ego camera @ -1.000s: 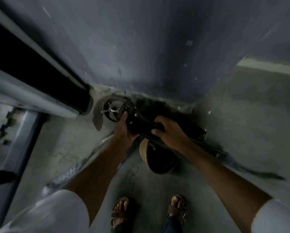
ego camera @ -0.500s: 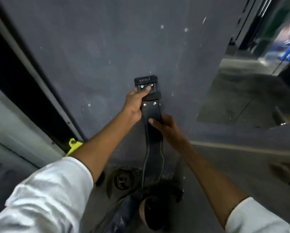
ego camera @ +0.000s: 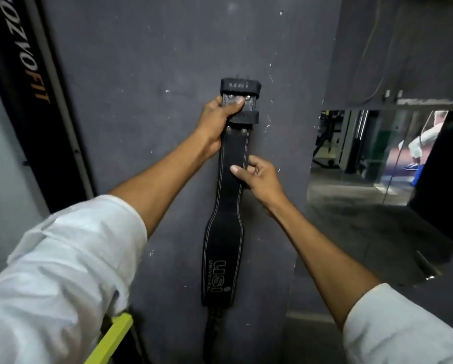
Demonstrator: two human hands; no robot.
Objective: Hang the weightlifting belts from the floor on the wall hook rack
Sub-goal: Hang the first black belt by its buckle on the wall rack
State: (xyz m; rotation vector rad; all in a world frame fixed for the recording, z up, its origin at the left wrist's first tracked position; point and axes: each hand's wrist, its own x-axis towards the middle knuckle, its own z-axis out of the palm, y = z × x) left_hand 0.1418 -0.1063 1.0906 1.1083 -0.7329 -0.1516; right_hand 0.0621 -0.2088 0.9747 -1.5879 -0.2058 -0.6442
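Observation:
A black leather weightlifting belt (ego camera: pixel 224 245) with white stitching and "usi" lettering hangs straight down against the dark grey wall (ego camera: pixel 141 74). Its buckle end (ego camera: pixel 241 86) is at the top. My left hand (ego camera: pixel 217 119) grips the belt just below the buckle, thumb across the rivets. My right hand (ego camera: pixel 259 177) pinches the belt's right edge lower down. Just above the buckle, small thin prongs (ego camera: pixel 242 76) stick out of the wall; whether they are a hook I cannot tell. The belt's lower end runs out of sight at the bottom.
A black banner with orange lettering (ego camera: pixel 33 82) stands at the left beside a pale panel. A yellow-green bar (ego camera: pixel 112 337) pokes up at the bottom left. A mirror (ego camera: pixel 377 158) on the right reflects gym equipment and a person in white.
I have stood up from the floor pile and lifted the belt up the wall. The view has risen, and the other belts on the floor are out of frame.

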